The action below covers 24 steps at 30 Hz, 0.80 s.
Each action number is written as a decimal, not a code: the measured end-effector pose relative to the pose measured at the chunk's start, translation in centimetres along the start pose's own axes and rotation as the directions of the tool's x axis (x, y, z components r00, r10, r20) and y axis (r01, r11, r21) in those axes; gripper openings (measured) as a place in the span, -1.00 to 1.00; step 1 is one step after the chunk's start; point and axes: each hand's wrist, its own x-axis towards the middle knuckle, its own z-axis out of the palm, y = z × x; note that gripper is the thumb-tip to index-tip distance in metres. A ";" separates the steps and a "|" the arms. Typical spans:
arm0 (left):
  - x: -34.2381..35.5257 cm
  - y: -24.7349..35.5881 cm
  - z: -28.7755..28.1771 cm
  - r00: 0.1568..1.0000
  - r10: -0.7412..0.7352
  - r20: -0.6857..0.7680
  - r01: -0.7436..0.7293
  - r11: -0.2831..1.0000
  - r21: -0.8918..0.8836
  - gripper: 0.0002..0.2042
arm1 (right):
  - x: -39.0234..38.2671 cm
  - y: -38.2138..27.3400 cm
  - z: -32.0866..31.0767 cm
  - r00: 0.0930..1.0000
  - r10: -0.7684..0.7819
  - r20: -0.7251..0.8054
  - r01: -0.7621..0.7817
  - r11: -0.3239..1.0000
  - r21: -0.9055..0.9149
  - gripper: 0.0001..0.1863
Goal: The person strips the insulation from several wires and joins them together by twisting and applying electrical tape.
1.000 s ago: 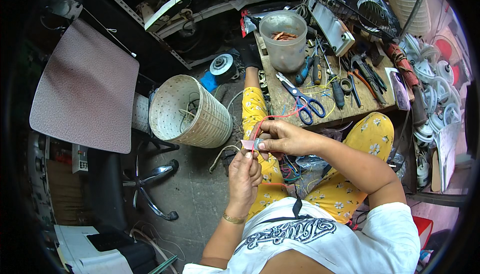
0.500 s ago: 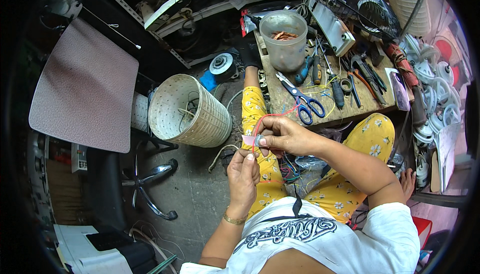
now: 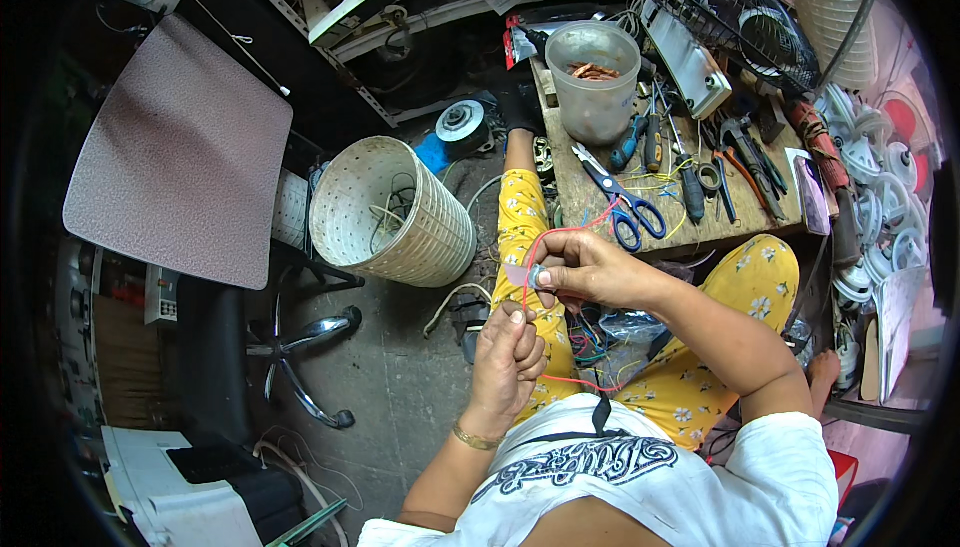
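My left hand (image 3: 508, 357) is closed round a thin red wire (image 3: 526, 289), thumb against the curled fingers. Just above and to the right, my right hand (image 3: 592, 269) pinches a small grey roundish piece (image 3: 536, 275) between thumb and fingers; its kind is too small to make out. A pale, thin flap (image 3: 516, 273) sticks out beside that piece. The wire runs up past my right fingertips and arcs toward the scissors (image 3: 622, 201) on the bench. More of it trails below my left hand over my lap.
The wooden workbench (image 3: 583, 209) carries screwdrivers (image 3: 654, 140), pliers (image 3: 752, 157) and a translucent bucket (image 3: 594, 87) with copper scraps. A white perforated basket (image 3: 440, 222) stands left of my leg, near a wheeled chair (image 3: 185, 162). White plastic parts (image 3: 868, 177) pile up at the right.
My left hand has drawn slightly down from my right, baring a short stretch of red wire between them. The wire below my left hand hangs in a longer curve. The view has shifted a little.
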 end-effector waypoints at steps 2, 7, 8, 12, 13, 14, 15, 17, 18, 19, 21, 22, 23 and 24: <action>-0.2 -0.2 0.1 1.000 0.002 -0.014 -0.002 1.000 -0.003 -0.87 | 0.0 0.0 0.0 1.000 0.012 -0.010 -0.012 1.000 -0.002 -0.80; -0.6 -0.7 0.1 0.999 0.012 -0.050 -0.012 1.000 0.002 -0.87 | -0.1 0.4 -0.2 0.999 0.041 -0.016 -0.040 0.999 0.014 -0.79; -0.7 -0.7 0.0 0.998 -0.037 -0.053 0.033 0.997 -0.067 -0.87 | 0.0 0.3 -0.2 0.998 0.054 -0.025 -0.054 0.999 0.004 -0.79; -1.6 -0.7 -0.2 0.985 -0.174 0.019 0.173 0.945 -0.276 -0.85 | -0.2 -0.1 -1.3 0.978 0.097 -0.186 -0.084 0.994 0.076 -0.78; -1.8 -0.9 -0.4 0.984 -0.176 0.021 0.175 0.945 -0.276 -0.85 | -0.2 -0.3 -1.7 0.987 0.086 -0.136 -0.078 0.995 0.060 -0.76; -1.8 -1.1 -0.6 0.989 -0.151 0.003 0.147 0.962 -0.232 -0.85 | -0.2 -0.2 -1.5 0.989 0.081 -0.126 -0.077 0.996 0.040 -0.76; -1.8 -1.3 -0.7 0.992 -0.125 -0.013 0.120 0.975 -0.186 -0.86 | -0.2 -0.3 -1.4 0.990 0.076 -0.117 -0.074 0.997 0.019 -0.76; -1.5 -1.5 -0.3 0.993 -0.111 -0.049 0.103 0.984 -0.145 -0.86 | -0.2 -0.7 -1.0 0.990 0.097 -0.105 -0.096 0.995 0.017 -0.76; -1.4 -1.6 -0.2 0.992 -0.094 -0.087 0.084 0.991 -0.105 -0.86 | -0.1 -0.8 -0.8 0.989 0.119 -0.090 -0.118 0.993 0.015 -0.77; -1.3 -1.6 -0.2 0.991 -0.095 -0.090 0.085 0.991 -0.103 -0.86 | -0.1 -0.3 -0.6 0.989 0.119 -0.089 -0.118 0.993 0.018 -0.77; -0.8 -1.7 0.0 0.994 -0.074 -0.085 0.067 0.995 -0.080 -0.86 | -0.2 0.5 -0.1 0.993 0.119 0.000 -0.118 0.990 -0.080 -0.79; -0.7 -1.6 0.1 0.994 -0.075 -0.082 0.068 0.995 -0.078 -0.86 | -0.2 0.6 0.1 0.993 0.114 0.004 -0.113 0.988 -0.106 -0.80; -0.6 -1.6 0.2 0.994 -0.061 -0.091 0.055 0.996 -0.070 -0.86 | -0.2 0.6 0.1 0.993 0.114 0.002 -0.114 0.988 -0.104 -0.80; -0.6 -1.6 0.2 0.994 -0.048 -0.099 0.042 0.997 -0.061 -0.86 | -0.2 0.6 0.1 0.995 0.100 -0.002 -0.100 0.990 -0.098 -0.81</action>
